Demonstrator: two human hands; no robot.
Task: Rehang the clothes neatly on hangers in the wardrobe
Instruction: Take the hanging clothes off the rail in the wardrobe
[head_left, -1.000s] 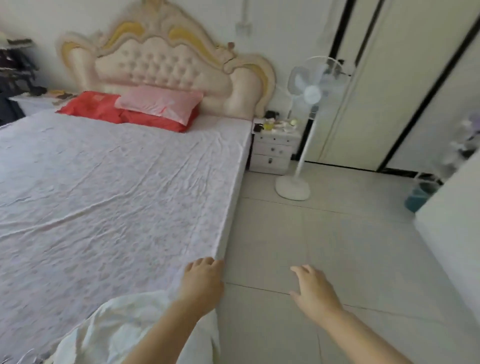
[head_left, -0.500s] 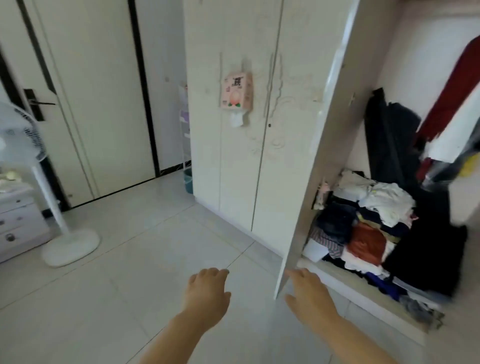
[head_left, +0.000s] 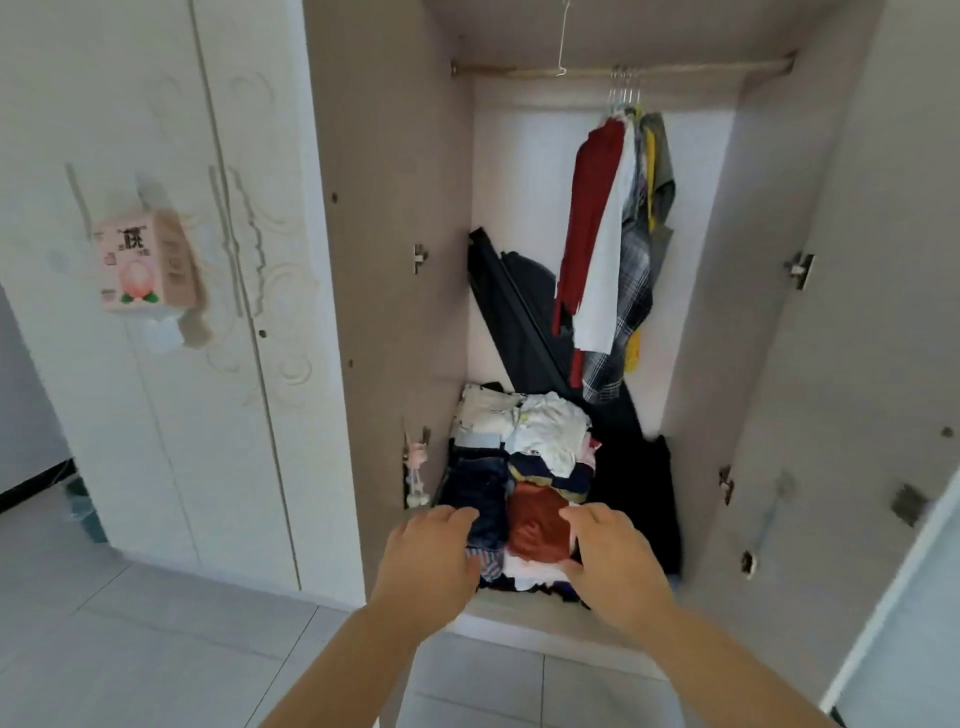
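The open wardrobe (head_left: 395, 218) faces me. A pile of loose clothes (head_left: 540, 447) lies on its floor, with a rust-red garment (head_left: 535, 525) and a dark blue one (head_left: 480, 499) at the front. Above, a wooden rail (head_left: 675, 67) carries several hung garments (head_left: 613, 234) on the right and one bare wire hanger (head_left: 561, 52). My left hand (head_left: 431, 556) and my right hand (head_left: 613, 561) reach out in front of the pile, fingers relaxed, holding nothing.
Closed white wardrobe doors (head_left: 208, 260) stand at left, with a pink tissue box (head_left: 143, 260) hung on a handle. The right door (head_left: 857, 364) is swung open. A black garment (head_left: 639, 493) slumps beside the pile. A teal bin (head_left: 83, 509) stands at the far left.
My view has turned from the bed past the fan to face the open wardrobe. Both hands have come up to the clothes pile, still holding nothing.
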